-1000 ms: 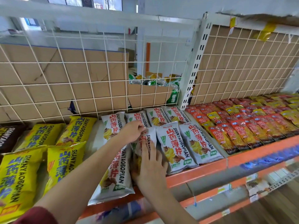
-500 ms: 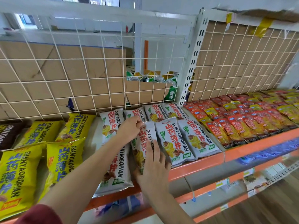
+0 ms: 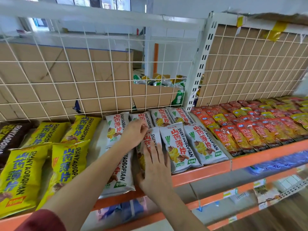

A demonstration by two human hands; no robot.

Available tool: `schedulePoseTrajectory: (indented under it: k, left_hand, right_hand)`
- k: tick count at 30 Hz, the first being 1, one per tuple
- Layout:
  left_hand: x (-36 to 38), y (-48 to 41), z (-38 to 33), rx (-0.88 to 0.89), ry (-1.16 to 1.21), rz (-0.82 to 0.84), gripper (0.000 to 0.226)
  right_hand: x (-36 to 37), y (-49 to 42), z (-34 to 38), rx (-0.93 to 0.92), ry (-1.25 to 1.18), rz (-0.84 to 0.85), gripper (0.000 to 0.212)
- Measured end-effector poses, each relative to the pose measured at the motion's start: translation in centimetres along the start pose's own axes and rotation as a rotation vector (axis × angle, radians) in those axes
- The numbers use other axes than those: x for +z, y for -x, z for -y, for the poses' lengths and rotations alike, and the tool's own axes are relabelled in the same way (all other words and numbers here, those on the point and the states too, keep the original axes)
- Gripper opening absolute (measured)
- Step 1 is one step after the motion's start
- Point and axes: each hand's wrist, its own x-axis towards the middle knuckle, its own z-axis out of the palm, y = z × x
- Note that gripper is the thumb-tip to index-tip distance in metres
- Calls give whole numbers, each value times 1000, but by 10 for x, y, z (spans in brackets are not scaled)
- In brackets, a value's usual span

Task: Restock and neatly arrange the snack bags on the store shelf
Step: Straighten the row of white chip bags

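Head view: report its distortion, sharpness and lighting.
In the head view, wide-angle bending curves the wire grid and orange shelf edge; in the head view, print on the white bag that the left hand pinches and the right hand presses reads sharp, while the upper right corner smears; the head view's light is soft and even, with only faint shadows.

White snack bags: 8 in view, 4 in far row + 4 in near row, a few partly covered by arms. Yellow bags: 4 to the left, 2 far + 2 near. Brown bag: 1, far left, cut off by frame edge. Small red/orange packs on the right: dozens, too many & too blurred for an exact no. Cans behind the mesh: several, count unclear. Hands: 2, left hand & right hand.
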Motion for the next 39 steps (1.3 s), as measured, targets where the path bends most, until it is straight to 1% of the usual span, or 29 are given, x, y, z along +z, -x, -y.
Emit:
schedulePoseTrajectory:
  k: [3,6,9,12,14,16,18,21,22,23,27,30,34,37,39]
  left_hand:
    - [-13,10,-1,-4,34,-22,25]
    - [-34,27,4,-59,123,-108,26]
    - [-53,49,13,-162,138,-163,23]
    - [-60,82,18,-303,150,-142,26]
    - [-57,104,21,-359,115,-87,38]
    - [-51,123,21,-419,107,-28,52]
    - [-42,137,18,-452,136,16,67]
    - [-31,147,11,-427,132,40,89]
    - [-29,148,9,-425,125,35,93]
    - [-28,148,8,-433,129,21,93]
    - [-27,154,4,-455,211,-111,79]
    - [-27,163,2,-397,307,-207,70]
    - [-26,177,-1,-295,344,-308,66]
    - [-29,178,-1,-213,366,-355,65]
    - [-35,168,-1,-183,354,-366,64]
  right_hand:
    - [-2,1,0,71,-13,38,75]
    - [-4,2,0,73,4,31,79]
    - [-5,5,-5,-11,-19,-10,78]
    - [-6,11,-7,-90,-154,-84,65]
    - [-10,14,-4,-126,-320,-112,55]
    - [-15,16,2,-171,-454,-99,50]
    - [-19,19,8,-205,-544,-37,50]
    - [-28,23,17,-207,-611,95,49]
    - [-29,23,19,-192,-621,139,48]
    - [-28,23,20,-168,-641,177,49]
    - [-29,20,28,-76,-723,278,50]
    - [-25,18,35,18,-786,316,46]
    - [-19,18,42,132,-877,284,52]
    - [-19,16,46,155,-903,263,45]
    - [-23,9,48,149,-901,232,45]
